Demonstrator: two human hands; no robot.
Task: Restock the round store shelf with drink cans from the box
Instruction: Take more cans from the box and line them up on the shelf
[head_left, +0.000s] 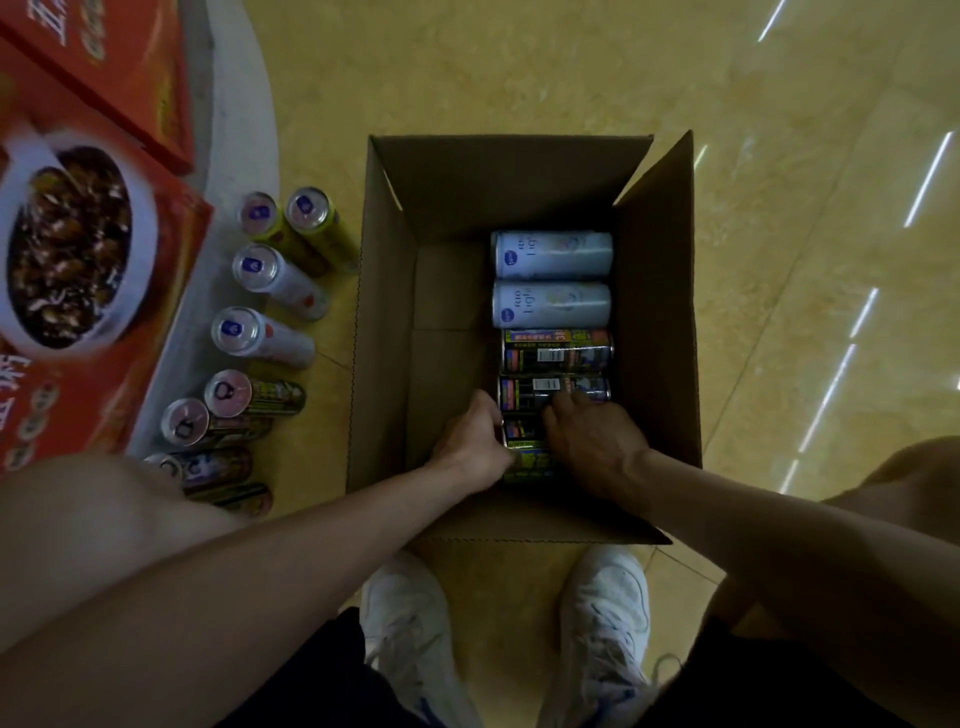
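Your hands are both down in the box (384, 312), at the lower end of the column of cans that lies on its side along the box's right half. Your left hand (470, 441) sits at the left end of the dark can (522, 439) nearest you, fingers curled round that end and gripping it. Your right hand (592, 447) lies over the same can from the right, fingers bent down onto the dark cans; whether it actually holds one cannot be told. The can shows only in the narrow gap between your two hands. Above them in the frame the column runs on: two more dark cans (556, 351), then two white cans (553, 254) at the top. The box's left half shows bare cardboard. To the left of the box, a row of cans (260, 338) stands on the floor along the curved edge of the shelf (228, 130), which carries red cartons (176, 234) at upper left. Your white shoes (405, 613) stand just below the box.
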